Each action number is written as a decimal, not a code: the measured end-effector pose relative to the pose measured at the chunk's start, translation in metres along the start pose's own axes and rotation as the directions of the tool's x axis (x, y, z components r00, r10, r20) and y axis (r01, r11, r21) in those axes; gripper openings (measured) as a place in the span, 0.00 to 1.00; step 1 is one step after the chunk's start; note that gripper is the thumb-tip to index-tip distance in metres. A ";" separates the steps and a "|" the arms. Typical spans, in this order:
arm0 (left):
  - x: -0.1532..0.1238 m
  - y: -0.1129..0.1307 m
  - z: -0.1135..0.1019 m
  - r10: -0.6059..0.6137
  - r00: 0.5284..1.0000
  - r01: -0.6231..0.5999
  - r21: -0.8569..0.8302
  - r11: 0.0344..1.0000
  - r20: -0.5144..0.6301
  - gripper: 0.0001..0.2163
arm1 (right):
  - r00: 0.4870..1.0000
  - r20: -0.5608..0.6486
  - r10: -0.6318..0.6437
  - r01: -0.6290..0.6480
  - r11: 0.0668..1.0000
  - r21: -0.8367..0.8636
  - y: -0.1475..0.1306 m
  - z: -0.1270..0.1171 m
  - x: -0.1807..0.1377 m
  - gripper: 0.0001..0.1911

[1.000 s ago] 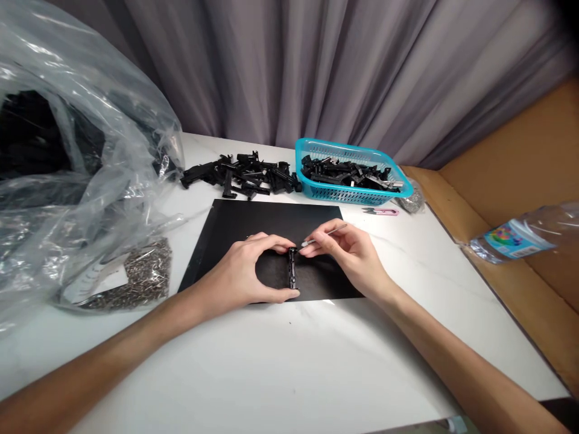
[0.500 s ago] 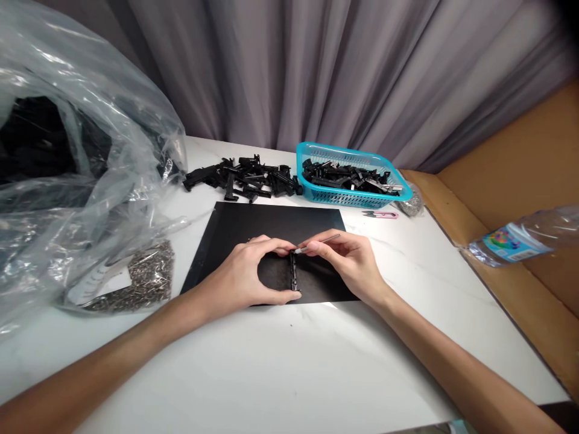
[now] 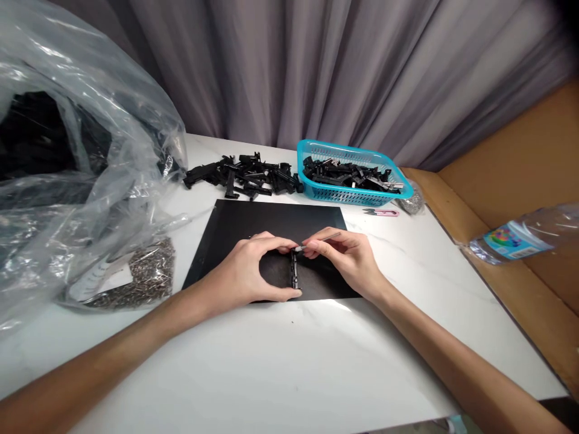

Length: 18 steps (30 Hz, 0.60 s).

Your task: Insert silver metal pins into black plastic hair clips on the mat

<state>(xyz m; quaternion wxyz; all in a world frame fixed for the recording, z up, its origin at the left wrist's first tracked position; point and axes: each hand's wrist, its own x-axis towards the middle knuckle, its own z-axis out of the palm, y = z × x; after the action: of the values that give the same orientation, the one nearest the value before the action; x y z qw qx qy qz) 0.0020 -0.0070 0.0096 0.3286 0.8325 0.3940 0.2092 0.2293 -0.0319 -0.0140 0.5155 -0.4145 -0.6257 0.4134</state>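
Note:
Over a black mat (image 3: 244,220), my left hand (image 3: 248,268) grips a narrow black plastic part (image 3: 294,271) by its two ends, thumb at the near end and fingers at the far end. My right hand (image 3: 348,256) pinches a thin metal rod-like tool (image 3: 332,236) with a pale tip. That tip meets the far end of the black part, close to my left fingertips. What exactly the tip touches is too small to make out.
Loose black parts (image 3: 244,175) lie heaped behind the mat, beside a blue basket (image 3: 357,198) of similar parts. Pink thread snips (image 3: 382,212) lie at right. A bag of small metal pieces (image 3: 151,274), a large plastic bag (image 3: 131,120) and a bottle (image 3: 515,241) flank the table.
Both hands keep nearly the same place and hold. The view has shifted very slightly, and the tool stays at the far end of the black part.

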 end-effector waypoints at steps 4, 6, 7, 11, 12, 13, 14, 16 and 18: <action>0.000 -0.002 0.002 0.017 1.000 -0.017 -0.001 1.000 -0.013 0.31 | 1.000 0.002 -0.023 0.024 1.000 -0.020 0.000 0.002 -0.002 0.07; 0.000 -0.004 0.002 0.025 1.000 -0.025 0.004 1.000 -0.017 0.31 | 0.999 0.004 -0.040 0.040 0.998 -0.051 -0.001 0.002 -0.003 0.07; 0.000 -0.004 0.003 0.027 0.999 -0.027 0.009 1.000 -0.018 0.30 | 0.999 0.006 -0.049 0.049 0.997 -0.067 -0.001 0.002 -0.003 0.07; 0.001 -0.006 0.005 0.035 0.999 -0.034 0.021 0.999 -0.025 0.30 | 0.996 0.025 -0.086 0.088 0.990 -0.111 -0.003 0.002 -0.004 0.07; 0.001 -0.006 0.005 0.036 0.999 -0.036 0.023 0.999 -0.028 0.30 | 0.995 0.028 -0.092 0.095 0.988 -0.120 -0.003 0.002 -0.004 0.07; 0.001 -0.006 0.005 0.037 0.999 -0.037 0.025 0.999 -0.031 0.30 | 0.995 0.030 -0.096 0.099 0.987 -0.128 -0.002 0.002 -0.004 0.07; 0.001 -0.006 0.005 0.038 0.999 -0.037 0.028 0.999 -0.032 0.30 | 0.995 0.031 -0.097 0.100 0.986 -0.133 -0.002 0.002 -0.004 0.07; 0.001 -0.005 0.005 0.035 0.999 -0.034 0.036 0.999 -0.032 0.30 | 0.996 0.033 -0.087 0.090 0.988 -0.129 -0.002 0.002 -0.004 0.07; 0.001 -0.004 0.004 0.027 0.999 -0.026 0.041 0.999 -0.021 0.30 | 0.997 0.033 -0.065 0.068 0.992 -0.107 -0.002 0.002 -0.004 0.08</action>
<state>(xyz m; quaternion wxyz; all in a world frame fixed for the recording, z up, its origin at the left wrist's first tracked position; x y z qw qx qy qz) 0.0029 -0.0058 0.0040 0.3046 0.8418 0.3906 0.2146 0.2275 -0.0366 -0.0137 0.4967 -0.4146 -0.6680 0.3678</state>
